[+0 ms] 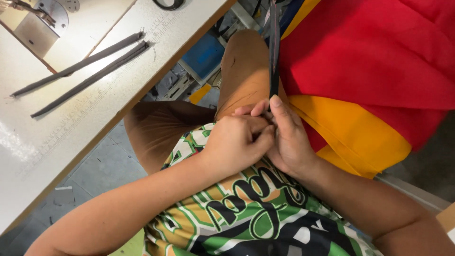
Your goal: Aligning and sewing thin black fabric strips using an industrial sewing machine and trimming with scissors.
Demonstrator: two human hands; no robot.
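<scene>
both my hands meet over my lap: right hand (pixel 289 140) grip pinches the dark strip (pixel 274 52), left hand (pixel 237 144) grip closes on its lower end; bench (pixel 57 137) left of it.

Two long dark grey fabric strips (pixel 78 64) (pixel 92 78) on white table (pixel 42 137); one narrow black strip (pixel 274 52); two hands (pixel 234 144) (pixel 289 137).

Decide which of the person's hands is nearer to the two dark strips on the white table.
Left. The left hand is on the table side of the lap, closer to the dark strips; the right hand sits farther away.
</scene>
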